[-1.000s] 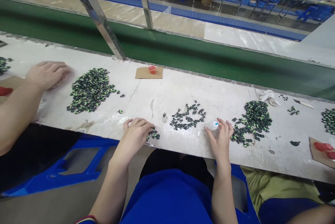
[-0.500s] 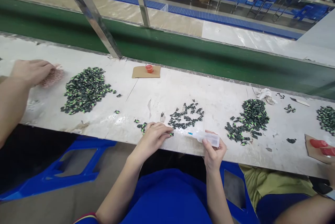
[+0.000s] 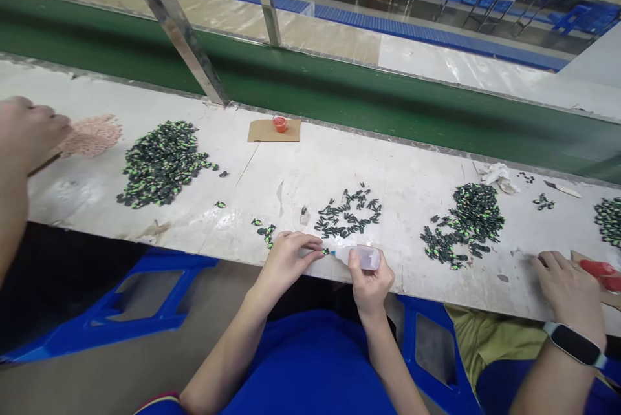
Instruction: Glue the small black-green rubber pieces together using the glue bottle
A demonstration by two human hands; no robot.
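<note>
My left hand (image 3: 292, 256) is closed at the table's front edge, pinching a small black-and-green piece (image 3: 325, 251) between thumb and fingertips. Wrapped in my right hand (image 3: 371, 282) is a translucent squeeze bottle (image 3: 363, 257), lying nearly level. Its blue tip (image 3: 332, 253) points left and meets or almost meets the small piece. Just beyond both hands lies a loose ring of small black pieces (image 3: 347, 216). A few black-and-green pieces (image 3: 266, 233) rest beside my left hand, partly covered by it.
Heaps of black-and-green pieces stand on the left (image 3: 162, 163) and right (image 3: 478, 211). A red cup (image 3: 280, 124) sits on cardboard (image 3: 259, 131). Co-workers' hands are at far left (image 3: 29, 130) and right (image 3: 570, 289). A metal post (image 3: 177, 33) rises behind the white table (image 3: 412, 176).
My right hand has brought the bottle left, its tip now at the piece in my left hand. The left co-worker's hand drew away from the pink pile; the right co-worker's hand came onto the table.
</note>
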